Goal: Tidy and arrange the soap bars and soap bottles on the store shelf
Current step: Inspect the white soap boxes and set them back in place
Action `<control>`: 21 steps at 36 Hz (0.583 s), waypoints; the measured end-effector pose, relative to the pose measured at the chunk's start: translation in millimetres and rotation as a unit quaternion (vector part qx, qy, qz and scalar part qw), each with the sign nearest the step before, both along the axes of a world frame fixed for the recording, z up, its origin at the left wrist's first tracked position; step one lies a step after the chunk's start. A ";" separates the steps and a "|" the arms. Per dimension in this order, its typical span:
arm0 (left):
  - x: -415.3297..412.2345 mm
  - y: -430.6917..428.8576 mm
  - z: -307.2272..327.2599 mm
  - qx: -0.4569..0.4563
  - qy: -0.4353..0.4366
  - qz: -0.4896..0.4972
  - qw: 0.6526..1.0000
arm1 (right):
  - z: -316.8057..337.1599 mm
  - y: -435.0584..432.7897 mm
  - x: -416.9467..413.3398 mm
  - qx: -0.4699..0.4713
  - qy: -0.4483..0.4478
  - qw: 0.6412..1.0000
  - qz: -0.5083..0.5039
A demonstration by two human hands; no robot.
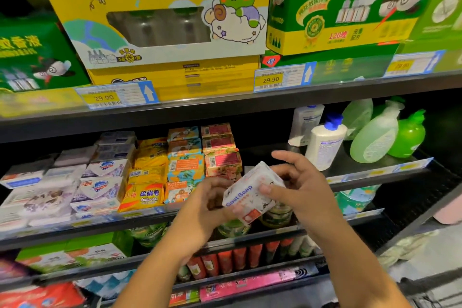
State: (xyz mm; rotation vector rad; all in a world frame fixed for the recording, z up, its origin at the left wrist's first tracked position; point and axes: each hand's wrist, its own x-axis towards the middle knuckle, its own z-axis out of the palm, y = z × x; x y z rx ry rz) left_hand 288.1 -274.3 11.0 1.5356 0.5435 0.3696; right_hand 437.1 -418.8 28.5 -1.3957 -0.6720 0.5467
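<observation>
Head view: you hold a white Goat Soap bar [246,195] in both hands, in the air in front of the soap shelf [362,177]. It is tilted, with its right end higher than its left. Your right hand [302,182] pinches the upper right end. Its thumb lies flat on the printed face, the other fingers curl behind the box, and one finger stands free above it. Your left hand [207,205] grips the lower left end with curled fingers, though blur hides exactly how they lie.

Just beyond your left fingers stands a stack of orange-and-teal soap boxes [183,165], with red-and-cream soap boxes [220,150] touching it on the side nearer your right fingers. Further out from your left fingers lie yellow sulfur soap packs [145,182], then white shield-logo soap boxes [102,182].

Beyond your right fingers and off to their right stands a white bottle with a blue cap [325,142]. A pale green bottle [375,137] and a bright green bottle [407,137] are further out on the same side. Below your fingers, round jars [276,215] show partly under the bar.

High above both hands, a yellow box [162,15] and a green box [337,2] sit on the upper shelf. A price tag [271,79] reading 29.90 is fixed to its edge.
</observation>
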 end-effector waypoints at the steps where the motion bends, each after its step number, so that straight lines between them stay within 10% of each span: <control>1: -1.3 1.4 2.5 -0.049 -0.027 0.017 0.998 | 0.3 0.5 1.3 0.006 0.030 1.000 0.001; 5: -0.6 -1.0 12.4 -0.155 -0.077 0.070 0.982 | -2.7 4.8 0.1 -0.042 0.107 0.993 0.027; 12: 3.3 6.2 -0.2 -0.156 0.076 0.088 0.981 | -9.5 8.7 -4.8 -0.251 0.085 0.961 0.082; 21: -15.3 42.7 18.5 -0.163 0.003 0.080 0.983 | 12.2 45.4 -24.4 -0.147 0.118 0.978 0.084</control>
